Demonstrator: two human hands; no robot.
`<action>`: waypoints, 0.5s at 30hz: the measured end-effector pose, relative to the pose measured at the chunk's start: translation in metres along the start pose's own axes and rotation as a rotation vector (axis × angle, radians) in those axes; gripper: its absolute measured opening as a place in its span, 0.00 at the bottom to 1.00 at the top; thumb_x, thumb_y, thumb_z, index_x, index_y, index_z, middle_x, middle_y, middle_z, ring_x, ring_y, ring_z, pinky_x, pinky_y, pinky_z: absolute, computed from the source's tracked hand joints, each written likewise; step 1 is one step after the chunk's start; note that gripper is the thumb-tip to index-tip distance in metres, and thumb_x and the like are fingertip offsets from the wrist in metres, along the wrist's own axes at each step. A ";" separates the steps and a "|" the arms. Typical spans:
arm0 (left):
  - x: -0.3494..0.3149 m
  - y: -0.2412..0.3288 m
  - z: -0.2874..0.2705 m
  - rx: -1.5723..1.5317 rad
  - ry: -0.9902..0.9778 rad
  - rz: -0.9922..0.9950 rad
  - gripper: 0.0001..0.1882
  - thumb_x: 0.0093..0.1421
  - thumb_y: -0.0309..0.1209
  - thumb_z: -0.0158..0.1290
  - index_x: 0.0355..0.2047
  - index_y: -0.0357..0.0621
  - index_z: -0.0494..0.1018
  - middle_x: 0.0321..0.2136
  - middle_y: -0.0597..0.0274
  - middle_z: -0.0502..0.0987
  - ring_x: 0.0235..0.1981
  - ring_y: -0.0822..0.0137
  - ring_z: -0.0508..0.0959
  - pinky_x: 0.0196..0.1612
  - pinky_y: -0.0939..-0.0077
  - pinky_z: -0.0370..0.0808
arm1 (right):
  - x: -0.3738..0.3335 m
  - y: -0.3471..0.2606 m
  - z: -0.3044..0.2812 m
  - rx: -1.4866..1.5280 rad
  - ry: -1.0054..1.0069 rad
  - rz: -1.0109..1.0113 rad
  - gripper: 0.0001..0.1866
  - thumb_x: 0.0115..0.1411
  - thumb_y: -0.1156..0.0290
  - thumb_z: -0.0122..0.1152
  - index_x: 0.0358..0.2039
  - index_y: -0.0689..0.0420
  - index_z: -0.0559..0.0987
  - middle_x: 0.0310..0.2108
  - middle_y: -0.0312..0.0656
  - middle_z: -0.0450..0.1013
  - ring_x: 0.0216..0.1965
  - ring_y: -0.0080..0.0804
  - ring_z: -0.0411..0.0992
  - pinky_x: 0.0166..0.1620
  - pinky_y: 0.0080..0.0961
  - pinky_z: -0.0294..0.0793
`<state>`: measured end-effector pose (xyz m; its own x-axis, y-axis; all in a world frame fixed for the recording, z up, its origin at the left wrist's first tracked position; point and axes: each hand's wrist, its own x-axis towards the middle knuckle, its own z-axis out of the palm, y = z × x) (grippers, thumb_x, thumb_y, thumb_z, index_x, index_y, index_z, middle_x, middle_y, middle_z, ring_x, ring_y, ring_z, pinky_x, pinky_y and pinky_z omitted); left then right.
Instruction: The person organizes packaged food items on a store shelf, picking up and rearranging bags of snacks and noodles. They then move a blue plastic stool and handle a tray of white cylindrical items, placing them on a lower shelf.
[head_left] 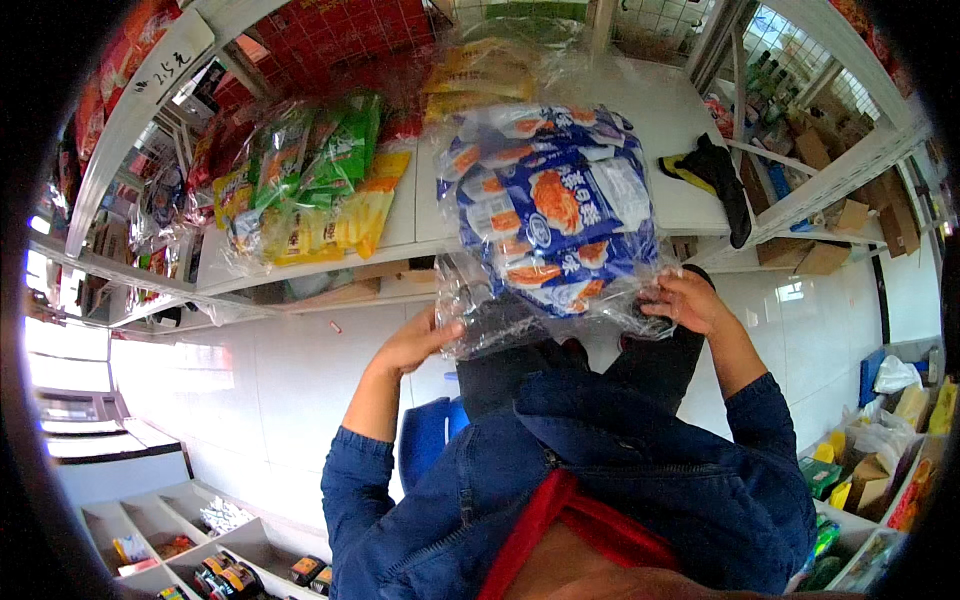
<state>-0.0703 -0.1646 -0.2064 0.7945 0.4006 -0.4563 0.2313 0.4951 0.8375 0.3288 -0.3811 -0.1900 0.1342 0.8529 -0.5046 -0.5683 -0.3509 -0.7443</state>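
A large clear plastic bag (462,300) lies in front of me, its far part over the white shelf and its near end hanging over my lap. Inside it are several blue snack packets (555,205) with orange food pictures. My left hand (415,340) is closed on the bag's near left corner. At the near right corner, my right hand (688,300) pinches the loose plastic between thumb and fingers. The bag's near edge spreads between both hands; whether it is sealed I cannot tell.
Green packets (345,150) and yellow packets (382,200) in clear bags sit left on the white shelf (690,190). More yellow packets (480,75) lie behind. A black and yellow cloth-like item (725,185) rests at right. A blue stool (422,445) stands beside my left leg.
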 end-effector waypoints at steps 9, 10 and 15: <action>0.071 0.028 0.002 -0.291 0.010 -0.018 0.21 0.56 0.39 0.54 0.45 0.41 0.65 0.36 0.60 0.73 0.36 0.67 0.74 0.34 0.70 0.74 | 0.030 -0.035 0.035 0.232 0.118 0.078 0.23 0.54 0.52 0.59 0.38 0.60 0.72 0.32 0.43 0.71 0.34 0.37 0.70 0.40 0.40 0.73; 0.080 0.037 0.011 -0.236 0.019 -0.046 0.18 0.57 0.39 0.53 0.43 0.42 0.68 0.34 0.61 0.74 0.34 0.68 0.75 0.31 0.74 0.74 | 0.039 -0.032 0.030 0.178 0.067 0.092 0.21 0.54 0.54 0.59 0.38 0.59 0.71 0.29 0.41 0.70 0.30 0.34 0.69 0.35 0.35 0.72; 0.079 0.055 0.026 -0.244 0.016 -0.090 0.11 0.52 0.24 0.55 0.37 0.39 0.70 0.21 0.65 0.73 0.15 0.75 0.70 0.19 0.85 0.68 | 0.056 -0.035 0.011 -0.110 -0.053 -0.029 0.13 0.55 0.68 0.58 0.38 0.58 0.71 0.18 0.34 0.68 0.15 0.21 0.63 0.15 0.18 0.58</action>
<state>0.0201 -0.1262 -0.1889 0.7674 0.3577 -0.5321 0.1570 0.6997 0.6969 0.3471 -0.3171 -0.1871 0.1041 0.8816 -0.4605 -0.4716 -0.3639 -0.8033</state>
